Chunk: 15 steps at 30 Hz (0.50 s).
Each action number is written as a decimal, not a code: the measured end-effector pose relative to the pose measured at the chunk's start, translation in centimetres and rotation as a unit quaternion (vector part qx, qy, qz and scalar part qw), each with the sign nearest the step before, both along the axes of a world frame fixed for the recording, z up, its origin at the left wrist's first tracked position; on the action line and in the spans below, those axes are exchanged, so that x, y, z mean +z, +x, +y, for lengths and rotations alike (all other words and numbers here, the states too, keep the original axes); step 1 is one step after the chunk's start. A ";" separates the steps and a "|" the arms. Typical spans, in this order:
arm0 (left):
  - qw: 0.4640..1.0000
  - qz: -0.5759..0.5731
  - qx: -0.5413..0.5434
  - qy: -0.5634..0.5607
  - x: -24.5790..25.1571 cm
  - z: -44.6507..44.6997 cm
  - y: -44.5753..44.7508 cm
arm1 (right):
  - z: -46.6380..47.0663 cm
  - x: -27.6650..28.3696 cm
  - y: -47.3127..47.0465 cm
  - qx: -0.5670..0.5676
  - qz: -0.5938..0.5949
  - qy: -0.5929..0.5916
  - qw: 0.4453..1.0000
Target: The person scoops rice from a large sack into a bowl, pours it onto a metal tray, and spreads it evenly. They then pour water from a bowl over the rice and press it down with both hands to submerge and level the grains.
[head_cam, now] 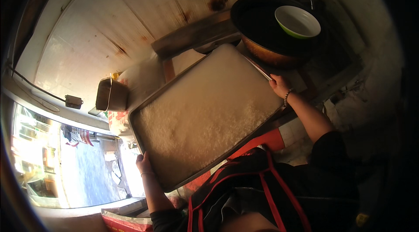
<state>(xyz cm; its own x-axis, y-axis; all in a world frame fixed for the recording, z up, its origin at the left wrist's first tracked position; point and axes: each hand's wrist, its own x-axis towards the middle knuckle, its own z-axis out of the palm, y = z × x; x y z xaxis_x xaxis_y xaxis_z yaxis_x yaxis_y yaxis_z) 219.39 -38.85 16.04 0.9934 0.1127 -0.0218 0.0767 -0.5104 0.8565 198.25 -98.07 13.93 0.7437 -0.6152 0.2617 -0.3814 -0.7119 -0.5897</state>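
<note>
A large rectangular metal tray lies slantwise before me, spread with white grains that look like rice. The grains are coarse and loose towards my body; the far part looks smoother and is hazy. My left hand grips the tray's left end near its front corner. At the right end, my right hand is closed around the rim, with a beaded bracelet at the wrist. Fingers under the tray are hidden on both sides.
A big dark round pan stands beyond the tray's right end, with a green-and-white bowl on it. A rectangular metal container sits left, beside a printed sack. A stained wall rises behind; a bright window opening lies left.
</note>
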 end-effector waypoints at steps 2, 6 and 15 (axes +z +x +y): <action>1.000 -0.001 -0.003 0.006 0.4 -0.1 -0.2 | -0.2 -0.4 0.1 -0.004 -0.006 0.018 1.000; 1.000 -0.003 -0.006 0.017 0.8 -0.3 -0.4 | -0.5 -0.5 0.2 0.002 0.017 0.022 1.000; 0.999 0.014 0.021 -0.024 0.2 0.0 -0.2 | 0.0 1.2 0.0 0.012 0.010 -0.012 1.000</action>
<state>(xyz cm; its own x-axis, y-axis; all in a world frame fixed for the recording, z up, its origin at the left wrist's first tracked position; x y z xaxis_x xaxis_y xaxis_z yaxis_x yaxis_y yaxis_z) 219.23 -38.87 16.19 0.9866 0.1530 -0.0564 0.1222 -0.4645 0.8771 198.25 -98.07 15.17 0.7640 -0.5901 0.2609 -0.3753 -0.7353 -0.5643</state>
